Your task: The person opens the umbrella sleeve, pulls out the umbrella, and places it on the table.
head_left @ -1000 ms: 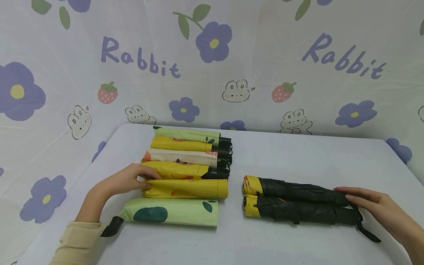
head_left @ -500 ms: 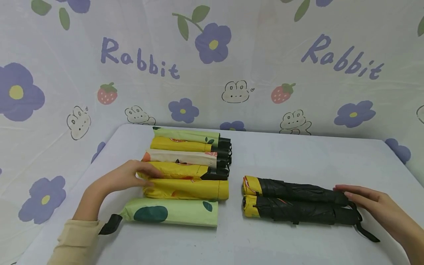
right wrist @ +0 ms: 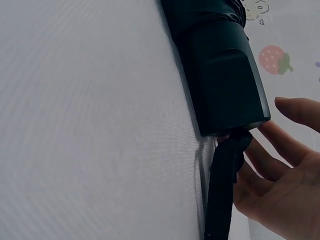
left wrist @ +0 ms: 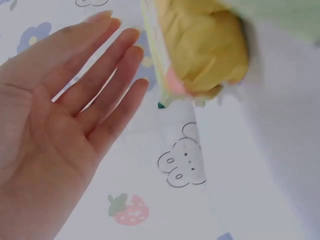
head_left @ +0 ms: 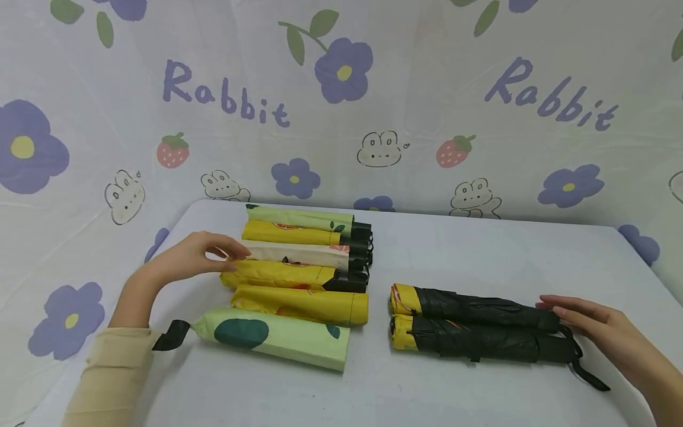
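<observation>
A plain, beige, long fabric sleeve [head_left: 112,370] covers most of the left forearm [head_left: 136,299], at eight o'clock in the head view. Crosswise creases mark the material; a straight-edged matching cuff [head_left: 128,336] terminates it below the wrist. The left hand [head_left: 194,255] is bare, with slender fingers [left wrist: 120,117] and a line-creased palm [left wrist: 55,140]. At four o'clock, the right hand [head_left: 608,329] and right forearm [head_left: 661,379] are bare.
</observation>
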Motion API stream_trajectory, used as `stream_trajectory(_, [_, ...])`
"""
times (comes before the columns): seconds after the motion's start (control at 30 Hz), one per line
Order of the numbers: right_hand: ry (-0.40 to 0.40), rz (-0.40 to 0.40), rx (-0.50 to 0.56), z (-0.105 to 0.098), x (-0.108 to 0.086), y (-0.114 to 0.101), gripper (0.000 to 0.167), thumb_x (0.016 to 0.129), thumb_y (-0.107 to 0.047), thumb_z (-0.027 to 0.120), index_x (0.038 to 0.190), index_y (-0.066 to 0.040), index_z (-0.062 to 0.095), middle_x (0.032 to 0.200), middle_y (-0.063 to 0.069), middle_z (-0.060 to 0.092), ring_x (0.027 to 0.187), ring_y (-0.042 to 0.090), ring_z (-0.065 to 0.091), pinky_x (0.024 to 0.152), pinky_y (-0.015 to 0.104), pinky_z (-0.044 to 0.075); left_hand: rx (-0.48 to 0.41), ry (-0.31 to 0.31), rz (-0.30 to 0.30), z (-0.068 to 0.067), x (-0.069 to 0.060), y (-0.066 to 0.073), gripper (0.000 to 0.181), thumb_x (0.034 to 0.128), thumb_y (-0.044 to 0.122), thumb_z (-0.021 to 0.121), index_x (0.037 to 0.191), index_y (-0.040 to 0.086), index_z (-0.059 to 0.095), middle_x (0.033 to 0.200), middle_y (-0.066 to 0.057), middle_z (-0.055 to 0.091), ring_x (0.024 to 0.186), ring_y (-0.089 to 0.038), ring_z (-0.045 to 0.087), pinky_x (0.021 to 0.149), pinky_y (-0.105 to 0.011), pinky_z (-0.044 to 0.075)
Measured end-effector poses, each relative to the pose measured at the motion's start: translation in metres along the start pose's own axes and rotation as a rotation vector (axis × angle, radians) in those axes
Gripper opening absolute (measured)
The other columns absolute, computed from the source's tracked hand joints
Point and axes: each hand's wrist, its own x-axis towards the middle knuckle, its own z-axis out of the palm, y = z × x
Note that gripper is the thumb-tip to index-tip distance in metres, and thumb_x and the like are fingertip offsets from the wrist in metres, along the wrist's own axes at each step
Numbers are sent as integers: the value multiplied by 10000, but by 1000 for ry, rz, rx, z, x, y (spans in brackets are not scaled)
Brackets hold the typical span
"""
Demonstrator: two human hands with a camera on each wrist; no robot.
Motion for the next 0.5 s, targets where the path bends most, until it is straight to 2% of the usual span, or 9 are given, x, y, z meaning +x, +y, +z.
stream_trajectory(0.1, [7,19,-2,0,1,-1,433,1054,-269,427,1429,-58,474,1194,-337,592,1068,-287,429,781,36,427,-20,-20,-4,-9,1,0,323,899,194,702,1214,129,677,1163,-43,716,1095,-231,654,926,-336,543])
stream_trajectory(0.2, [12,22,-4,0,1,-1,430,1057,-265,416,1432,-61,471,1193,-337,594,1065,-287,432,778,38,428,-34,-14,-11,-15,1,-1,324,893,182,709,1209,120,677,1152,-56,717,1084,-233,662,887,-258,539])
stream_trajectory(0.27, [13,11,2,0,1,-1,435,1056,-272,420,1431,-59,471,1201,-325,601,1076,-270,448,785,38,430,-18,6,-11,-16,3,-3,321,890,178,713,1205,127,681,1152,-49,717,1100,-223,652,915,-281,535])
stream_trajectory(0.33, [12,4,5,1,1,-1,442,1053,-281,426,1432,-58,470,1204,-319,604,1082,-265,451,787,36,428,-1,29,-5,-14,6,-5,329,883,166,720,1207,122,681,1162,-51,713,1122,-229,634,961,-356,526])
stream_trajectory(0.4, [12,-2,4,1,1,0,449,1050,-294,432,1431,-59,472,1207,-315,606,1084,-260,456,788,34,427,14,48,7,-10,9,-8,340,879,165,724,1212,115,678,1168,-52,711,1151,-232,608,1002,-427,499])
stream_trajectory(0.5, [15,-8,5,1,1,0,451,1050,-295,433,1431,-58,472,1207,-313,609,1083,-258,460,788,33,427,12,53,24,-3,14,-14,350,880,151,722,1222,103,668,1154,-60,710,1134,-233,601,1017,-455,481])
